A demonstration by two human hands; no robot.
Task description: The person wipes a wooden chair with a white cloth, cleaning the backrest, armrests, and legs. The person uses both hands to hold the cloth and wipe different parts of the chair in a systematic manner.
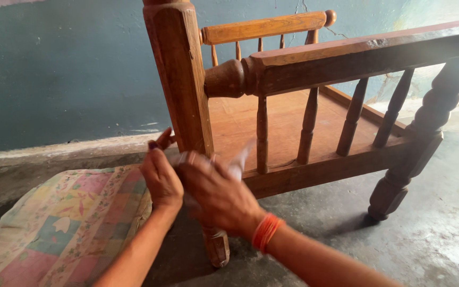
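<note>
We have both hands at the corner post [183,79] of the wooden cot [314,159]. Our left hand [161,178] curls fingers behind it; our right hand [216,194] pinches a blurred white scrap [238,159]. The post looks heavy and rigid.

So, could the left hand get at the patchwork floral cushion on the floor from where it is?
Probably yes: the left hand is at the thick wooden corner post, right above the patchwork floral cushion, with nothing between them.
</note>
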